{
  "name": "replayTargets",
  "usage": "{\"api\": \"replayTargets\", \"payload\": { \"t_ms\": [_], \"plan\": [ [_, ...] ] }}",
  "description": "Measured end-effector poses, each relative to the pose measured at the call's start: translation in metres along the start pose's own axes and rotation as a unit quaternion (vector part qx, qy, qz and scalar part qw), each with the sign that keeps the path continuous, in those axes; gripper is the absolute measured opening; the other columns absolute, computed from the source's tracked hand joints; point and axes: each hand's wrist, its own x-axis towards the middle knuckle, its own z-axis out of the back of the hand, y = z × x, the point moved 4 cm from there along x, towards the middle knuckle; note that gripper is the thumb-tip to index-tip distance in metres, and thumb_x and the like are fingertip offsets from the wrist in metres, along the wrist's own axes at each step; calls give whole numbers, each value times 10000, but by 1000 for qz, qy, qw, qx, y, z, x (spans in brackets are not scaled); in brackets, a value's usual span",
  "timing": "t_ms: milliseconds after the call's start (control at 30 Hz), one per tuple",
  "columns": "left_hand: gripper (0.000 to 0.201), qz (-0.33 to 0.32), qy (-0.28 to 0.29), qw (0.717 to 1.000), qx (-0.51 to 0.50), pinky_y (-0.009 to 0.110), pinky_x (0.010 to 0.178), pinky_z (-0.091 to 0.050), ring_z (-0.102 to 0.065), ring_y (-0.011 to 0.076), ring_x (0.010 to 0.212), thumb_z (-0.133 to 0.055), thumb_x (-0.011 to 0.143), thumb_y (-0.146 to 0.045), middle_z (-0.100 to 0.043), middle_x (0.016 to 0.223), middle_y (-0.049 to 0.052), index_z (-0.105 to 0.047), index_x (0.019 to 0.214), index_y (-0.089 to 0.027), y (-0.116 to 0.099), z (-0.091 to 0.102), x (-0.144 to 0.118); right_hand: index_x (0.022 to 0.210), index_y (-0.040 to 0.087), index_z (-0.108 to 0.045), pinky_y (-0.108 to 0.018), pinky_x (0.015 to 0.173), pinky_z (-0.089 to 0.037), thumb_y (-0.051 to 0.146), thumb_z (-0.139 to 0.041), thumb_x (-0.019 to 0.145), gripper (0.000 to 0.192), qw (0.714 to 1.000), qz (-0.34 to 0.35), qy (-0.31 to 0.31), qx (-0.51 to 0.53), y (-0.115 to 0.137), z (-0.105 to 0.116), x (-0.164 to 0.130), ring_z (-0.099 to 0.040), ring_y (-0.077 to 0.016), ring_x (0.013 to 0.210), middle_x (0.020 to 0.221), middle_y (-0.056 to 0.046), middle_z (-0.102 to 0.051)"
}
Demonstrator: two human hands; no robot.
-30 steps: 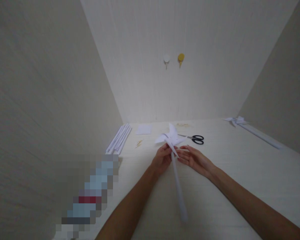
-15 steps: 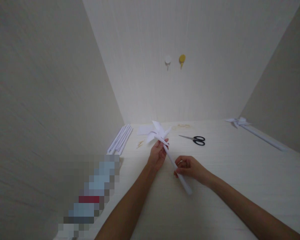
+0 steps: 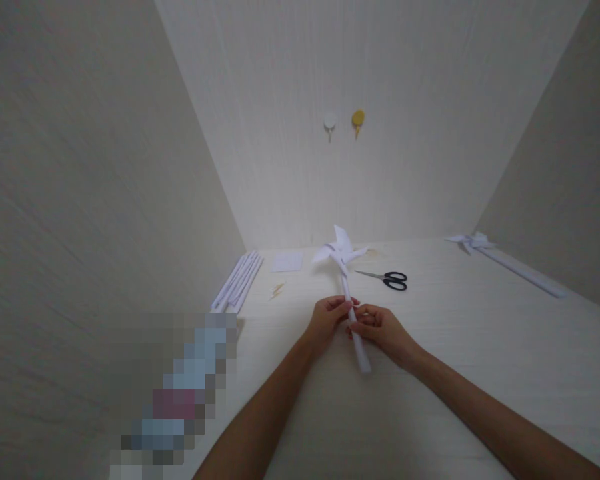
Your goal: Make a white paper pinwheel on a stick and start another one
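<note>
Above the pale table [image 3: 480,347], we hold a white paper pinwheel [image 3: 341,253] by its rolled stick [image 3: 354,330]. Our left hand [image 3: 327,319] and right hand [image 3: 380,328] both close around the stick at mid-length, fingertips nearly touching. Behind the pinwheel lie black-handled scissors [image 3: 387,279]; rolled paper sticks [image 3: 239,281] rest at left.

Bare tabletop [image 3: 480,347] lay open along the right side and toward the near edge; scissors [image 3: 387,279] obstructed the far centre, just right of the pinwheel [image 3: 341,253] both hands held; rolled paper sticks [image 3: 237,281] lined the left edge; a second pinwheel [image 3: 500,261] occupied the far right corner; walls closed three sides.
</note>
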Motion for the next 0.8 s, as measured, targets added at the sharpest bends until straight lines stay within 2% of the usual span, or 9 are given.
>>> {"api": "replayTargets", "payload": {
  "t_ms": [100,233,300,433,533,800],
  "plan": [
    [213,-36,-46,998,-1,230,587,-388,-513,101,572,-675,561,-272,-587,594,26,-643,677,-97,-4,5,1,716,160,-542,-238,506,-428,321,-703,533,292,999,3,-4,-44,0,-2,0,-574,-128,507,535,13,-616],
    [199,-72,-104,992,-11,222,600,-389,-505,95,612,-676,552,-275,-609,698,37,-644,669,-118,-6,12,3,734,158,-539,-227,437,-408,357,-639,604,258,995,16,-30,-91,0,-1,0,-571,-133,498,604,-25,-642],
    [214,-65,-100,993,5,229,601,-389,-511,102,619,-664,568,-285,-614,708,39,-649,711,-126,-4,13,5,740,159,-534,-230,436,-410,372,-622,620,260,993,28,-41,-107,0,0,-1,-574,-138,507,623,-37,-644],
    [249,-42,-55,995,78,243,599,-386,-505,105,572,-653,585,-280,-601,616,23,-656,773,-118,3,12,7,767,174,-508,-244,441,-414,397,-584,658,260,985,55,-71,-145,2,2,-3,-578,-153,523,624,-32,-626],
    [228,-55,-60,992,98,242,615,-386,-508,106,582,-647,592,-273,-608,619,17,-661,763,-123,1,11,6,805,202,-455,-257,484,-426,347,-562,689,214,974,100,-106,-174,5,4,-5,-579,-155,545,636,-11,-602],
    [194,-57,-62,988,129,228,623,-388,-513,103,593,-644,597,-237,-624,625,16,-673,756,-130,-6,5,2,705,210,-479,-278,524,-393,267,-511,708,66,906,170,-184,-340,18,8,-11,-515,-160,556,626,-10,-560]
  ]
}}
